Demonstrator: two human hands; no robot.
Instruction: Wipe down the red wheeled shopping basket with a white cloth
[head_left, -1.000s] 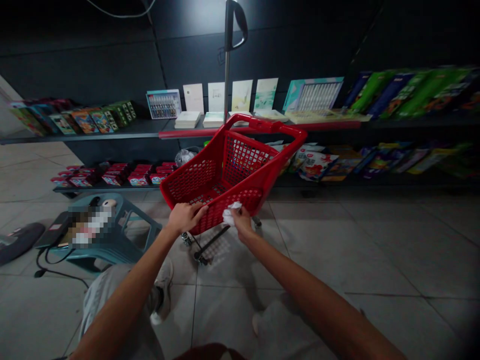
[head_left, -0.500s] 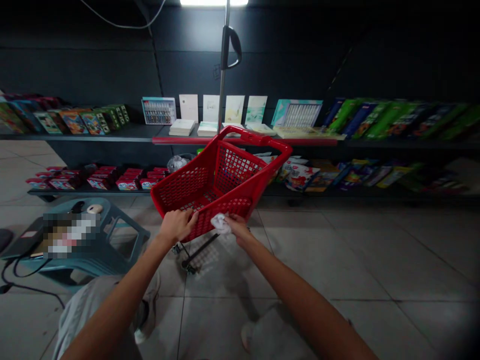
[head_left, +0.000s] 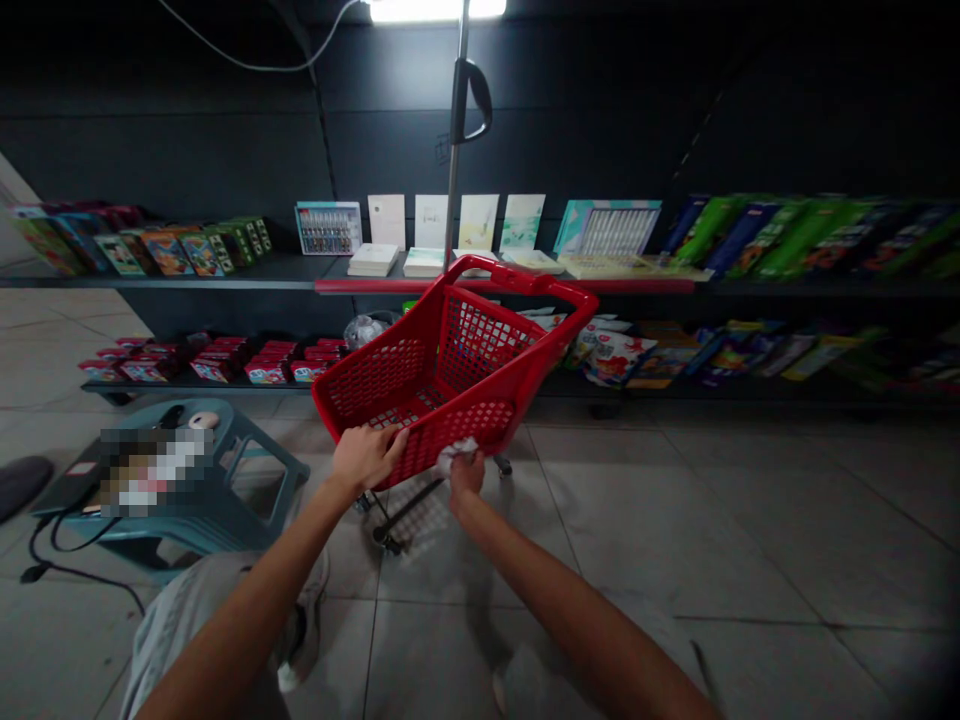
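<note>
A small red plastic shopping cart (head_left: 450, 350) stands on the tiled floor in front of me, its tall metal handle pole (head_left: 455, 160) rising behind it. My left hand (head_left: 367, 455) grips the near rim of the basket with fingers curled over the edge. My right hand (head_left: 465, 470) is closed on a crumpled white cloth (head_left: 456, 453), pressed against the basket's near front wall just below the rim. The cart's wheels show beneath the basket.
A teal plastic stool (head_left: 225, 480) with a device and cables stands at the left. Dark low shelves (head_left: 225, 270) along the wall hold boxes, cards and books. My knees are at the bottom of the view.
My right hand with the cloth has shifted slightly along the basket's front wall. My left hand keeps its grip on the rim. The view has shifted a little.
</note>
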